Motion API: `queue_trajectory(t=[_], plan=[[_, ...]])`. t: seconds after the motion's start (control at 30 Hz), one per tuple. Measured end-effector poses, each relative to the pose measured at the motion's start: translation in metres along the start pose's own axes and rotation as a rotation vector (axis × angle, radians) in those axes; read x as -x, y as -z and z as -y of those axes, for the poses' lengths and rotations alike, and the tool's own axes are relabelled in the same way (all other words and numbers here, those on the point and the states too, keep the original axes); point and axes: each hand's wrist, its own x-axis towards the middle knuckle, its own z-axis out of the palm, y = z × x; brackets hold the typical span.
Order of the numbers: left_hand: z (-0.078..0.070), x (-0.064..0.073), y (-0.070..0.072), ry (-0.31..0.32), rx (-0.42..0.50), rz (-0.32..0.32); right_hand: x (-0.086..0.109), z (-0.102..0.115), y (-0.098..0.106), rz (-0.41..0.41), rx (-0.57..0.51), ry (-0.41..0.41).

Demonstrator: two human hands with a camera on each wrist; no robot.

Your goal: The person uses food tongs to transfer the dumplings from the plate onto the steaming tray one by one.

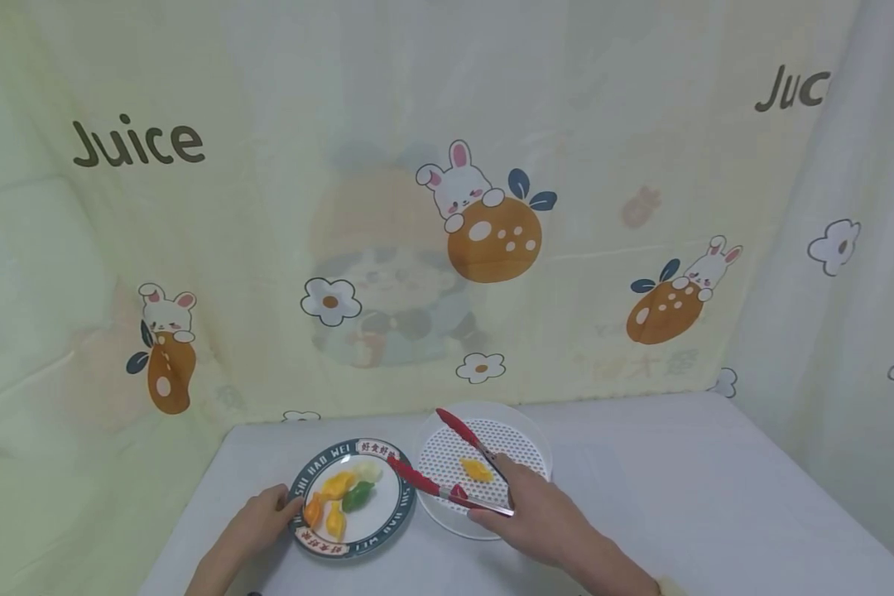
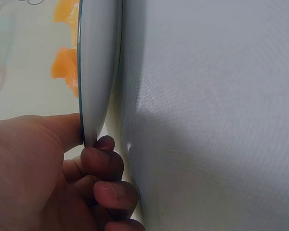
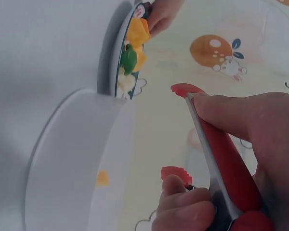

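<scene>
My left hand pinches the left rim of a plate with a dark lettered border, thumb on top and fingers curled beneath. On the plate lie dumpling-shaped pieces: yellow ones, an orange one, a green one and a whitish one. My right hand grips metal tongs with red tips, their arms spread apart over a white round perforated basket. Nothing sits between the tips. Inside the basket is a yellow dumpling-shaped piece, with a small red bit beside one tong arm.
Plate and basket stand side by side on a white-covered table, the tongs' left tip over the plate's right rim. A printed curtain with rabbits and oranges hangs close behind, and more curtain hangs at the right.
</scene>
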Motion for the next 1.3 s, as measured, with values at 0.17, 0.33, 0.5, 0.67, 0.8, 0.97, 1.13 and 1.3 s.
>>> queue_trajectory(t=[0.17,0.33,0.5,0.67,0.8,0.97,1.13,1.3], plan=[[0.000,-0.002,0.000,0.009,-0.001,0.004,0.002,0.010,-0.012,0.042,-0.029,0.087],[-0.001,-0.001,0.001,0.004,-0.002,0.010,0.000,0.018,-0.028,0.113,-0.053,0.134],[-0.002,0.000,0.002,0.007,-0.003,0.010,-0.004,0.025,-0.046,0.173,-0.025,0.161],[-0.001,0.000,0.002,0.018,-0.001,0.013,-0.007,0.029,-0.061,0.228,-0.048,0.166],[-0.002,-0.001,0.002,0.013,-0.007,0.013,-0.011,0.029,-0.066,0.224,-0.061,0.198],[-0.001,-0.001,0.001,0.011,-0.004,0.012,-0.015,0.030,-0.070,0.193,-0.034,0.225],[0.000,-0.002,0.001,0.011,-0.005,0.015,-0.018,0.031,-0.074,0.195,-0.022,0.208],[0.000,-0.002,0.001,0.006,-0.002,0.016,-0.019,0.031,-0.076,0.200,-0.025,0.186]])
